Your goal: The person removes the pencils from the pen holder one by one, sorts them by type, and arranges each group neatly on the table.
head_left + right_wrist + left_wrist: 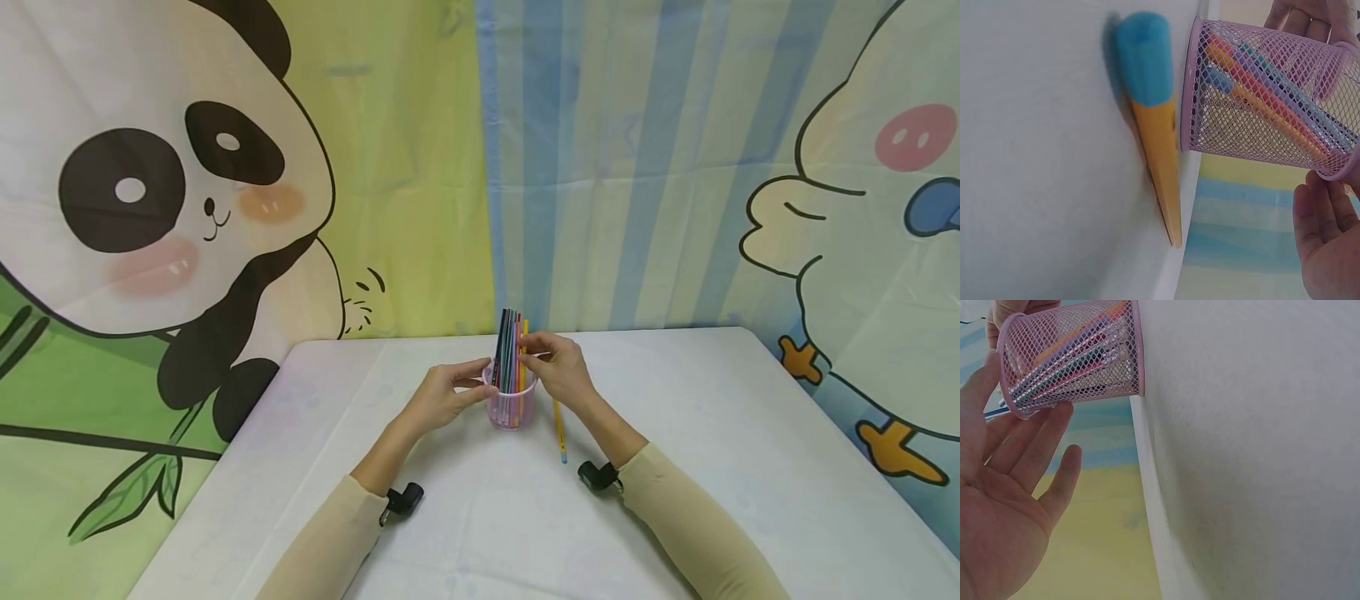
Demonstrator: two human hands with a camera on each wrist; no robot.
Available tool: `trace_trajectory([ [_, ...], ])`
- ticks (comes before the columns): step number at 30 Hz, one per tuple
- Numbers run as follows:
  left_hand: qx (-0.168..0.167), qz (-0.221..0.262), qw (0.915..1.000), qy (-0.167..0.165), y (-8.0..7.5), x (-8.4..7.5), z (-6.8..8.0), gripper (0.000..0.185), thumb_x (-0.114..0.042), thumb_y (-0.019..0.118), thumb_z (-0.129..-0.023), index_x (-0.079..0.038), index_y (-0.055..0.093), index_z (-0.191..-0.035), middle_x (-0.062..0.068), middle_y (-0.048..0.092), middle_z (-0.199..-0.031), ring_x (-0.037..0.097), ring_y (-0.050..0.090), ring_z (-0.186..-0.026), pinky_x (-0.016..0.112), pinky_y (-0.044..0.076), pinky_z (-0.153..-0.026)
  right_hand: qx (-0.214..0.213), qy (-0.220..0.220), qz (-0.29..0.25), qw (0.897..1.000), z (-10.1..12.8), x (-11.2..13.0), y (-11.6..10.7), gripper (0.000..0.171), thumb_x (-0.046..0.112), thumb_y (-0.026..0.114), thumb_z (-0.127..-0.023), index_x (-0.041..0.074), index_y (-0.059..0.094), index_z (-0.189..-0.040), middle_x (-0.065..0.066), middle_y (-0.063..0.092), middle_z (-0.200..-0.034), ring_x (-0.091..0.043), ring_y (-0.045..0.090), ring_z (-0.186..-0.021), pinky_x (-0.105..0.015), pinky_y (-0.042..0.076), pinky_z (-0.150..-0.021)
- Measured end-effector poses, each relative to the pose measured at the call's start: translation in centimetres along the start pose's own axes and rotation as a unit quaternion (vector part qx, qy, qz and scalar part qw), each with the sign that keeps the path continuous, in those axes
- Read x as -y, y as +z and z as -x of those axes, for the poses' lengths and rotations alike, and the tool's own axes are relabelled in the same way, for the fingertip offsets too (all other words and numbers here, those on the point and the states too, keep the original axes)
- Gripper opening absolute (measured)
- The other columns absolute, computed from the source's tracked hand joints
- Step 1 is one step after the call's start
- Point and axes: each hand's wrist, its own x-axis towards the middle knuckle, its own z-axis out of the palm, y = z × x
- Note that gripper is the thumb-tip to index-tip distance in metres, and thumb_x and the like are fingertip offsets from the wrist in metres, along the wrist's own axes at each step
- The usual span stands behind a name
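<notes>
A pink mesh pencil cup point(512, 410) stands on the table, holding several coloured pencils point(507, 350). My left hand point(444, 397) holds the cup at its left side, near the rim; in the left wrist view the thumb is at the rim and fingertips touch the mesh. Above the rim, my right hand point(558, 367) pinches a yellow pencil point(523, 358) that stands in the cup; its blue-tipped lower end shows through the mesh in the right wrist view. Another yellow pencil point(1157, 144) with a blue end lies on the table, just right of the cup.
The white-covered table point(480, 525) ends behind the cup at a hanging cloth point(600, 250) with cartoon animals and stripes. Small black cameras point(405, 498) are worn at both wrists.
</notes>
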Motion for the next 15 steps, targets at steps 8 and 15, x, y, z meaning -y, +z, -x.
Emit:
trace_trajectory([
  [8,0.003,0.006,1.0,0.002,0.0,0.1,0.0,0.061,-0.041,0.079,-0.092,-0.018,0.062,-0.146,0.003,0.068,-0.14,0.02,0.075,-0.111,0.044,0.06,-0.096,-0.009,-0.012,-0.007,1.0,-0.1,-0.2,-0.6,0.018,0.003,0.075,-0.094,0.003,0.076,-0.112,-0.015,0.078,-0.103,-0.027,0.073,-0.089,-0.018,0.057,-0.076],
  [15,0.002,0.011,0.9999,0.001,0.0,0.1,-0.1,0.06,-0.037,0.079,-0.092,-0.018,0.062,-0.146,0.005,0.068,-0.14,0.023,0.075,-0.112,0.047,0.059,-0.097,-0.024,-0.028,-0.014,0.999,-0.2,0.0,-1.2,0.022,0.002,0.074,-0.095,0.001,0.074,-0.118,-0.022,0.075,-0.11,-0.03,0.071,-0.096,-0.017,0.056,-0.079],
])
